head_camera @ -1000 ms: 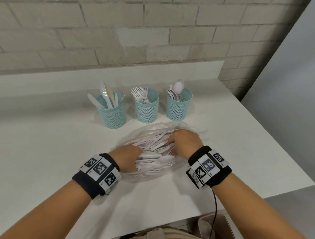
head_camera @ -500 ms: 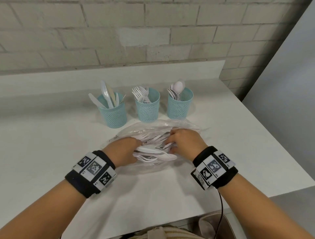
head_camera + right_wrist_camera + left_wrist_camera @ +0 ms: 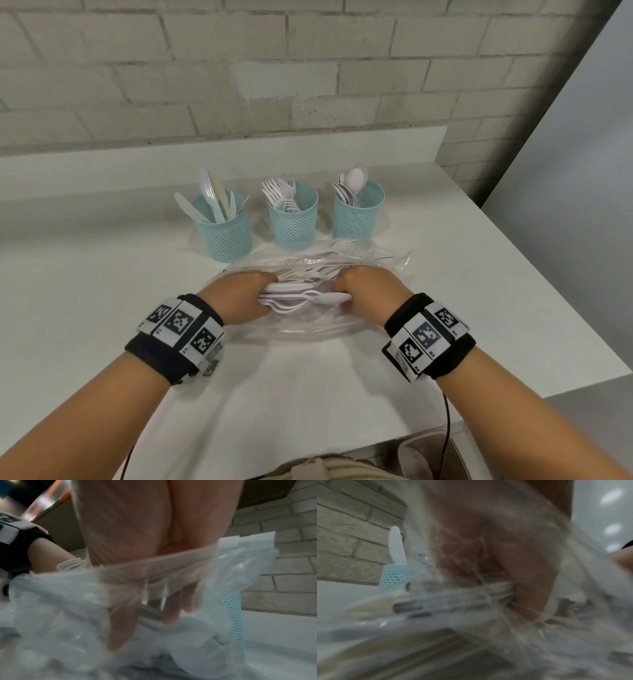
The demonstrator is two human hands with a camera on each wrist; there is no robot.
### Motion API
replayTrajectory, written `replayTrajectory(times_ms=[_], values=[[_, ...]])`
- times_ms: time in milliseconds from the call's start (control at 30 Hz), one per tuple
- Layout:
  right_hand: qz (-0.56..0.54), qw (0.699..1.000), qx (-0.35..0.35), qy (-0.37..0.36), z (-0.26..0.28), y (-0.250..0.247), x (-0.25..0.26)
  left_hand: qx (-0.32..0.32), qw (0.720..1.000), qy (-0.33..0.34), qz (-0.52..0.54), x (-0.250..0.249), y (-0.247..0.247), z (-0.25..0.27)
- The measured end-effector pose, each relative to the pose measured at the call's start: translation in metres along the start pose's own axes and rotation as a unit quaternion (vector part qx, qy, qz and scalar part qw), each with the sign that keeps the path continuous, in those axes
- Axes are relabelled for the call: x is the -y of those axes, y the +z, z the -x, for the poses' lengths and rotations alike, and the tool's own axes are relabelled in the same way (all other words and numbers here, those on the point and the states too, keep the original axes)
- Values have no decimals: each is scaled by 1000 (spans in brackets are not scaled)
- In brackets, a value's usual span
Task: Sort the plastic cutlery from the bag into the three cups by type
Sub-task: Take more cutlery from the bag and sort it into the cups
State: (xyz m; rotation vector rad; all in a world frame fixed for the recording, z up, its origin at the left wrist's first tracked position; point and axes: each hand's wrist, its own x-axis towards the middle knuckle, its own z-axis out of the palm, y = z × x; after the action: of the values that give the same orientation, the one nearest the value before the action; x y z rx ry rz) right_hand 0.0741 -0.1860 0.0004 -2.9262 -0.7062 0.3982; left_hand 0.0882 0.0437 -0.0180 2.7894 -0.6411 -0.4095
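A clear plastic bag (image 3: 308, 329) lies on the white counter (image 3: 102, 308), holding white plastic cutlery (image 3: 298, 294). Both my hands are inside the bag. My left hand (image 3: 255, 291) grips the left end of a gathered bundle of pieces, and my right hand (image 3: 356, 291) curls round its right end. In the left wrist view my fingers (image 3: 522, 581) close on the handles (image 3: 453, 597) behind the blurred film. Behind the bag stand three teal mesh cups: knives (image 3: 226, 233) on the left, forks (image 3: 294, 222) in the middle, spoons (image 3: 358, 216) on the right.
A brick wall (image 3: 308, 68) and a low white ledge (image 3: 239, 150) run behind the cups. The counter ends at an edge (image 3: 548, 342) on the right and another close to my body. More loose cutlery (image 3: 342, 246) pokes out at the bag's far side.
My hands have drawn loose pieces together into one bundle held between them, raised a little off the pile. The bag has bunched up closer to the cups.
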Motion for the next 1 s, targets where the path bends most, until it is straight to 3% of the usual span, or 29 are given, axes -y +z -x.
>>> replayTrajectory(times_ms=[233,333,567,733,867,1000], values=[[-54,998,-8,-9,-7,5,7,26,999,-26,5,-24,12,-14],[-69,998,-7,-5,-5,6,4,36,999,-3,15,-25,14,-15],[-57,997,0,43,-2,-2,-5,36,999,-1,-31,0,4,-3],[-81,997,-5,13,0,-16,-2,48,998,10,-36,8,-11,7],[-60,998,12,-27,4,-22,6,1,999,-12,-38,12,-18,11],[-47,997,54,-30,2,-13,11,-50,998,19,14,7,-25,15]])
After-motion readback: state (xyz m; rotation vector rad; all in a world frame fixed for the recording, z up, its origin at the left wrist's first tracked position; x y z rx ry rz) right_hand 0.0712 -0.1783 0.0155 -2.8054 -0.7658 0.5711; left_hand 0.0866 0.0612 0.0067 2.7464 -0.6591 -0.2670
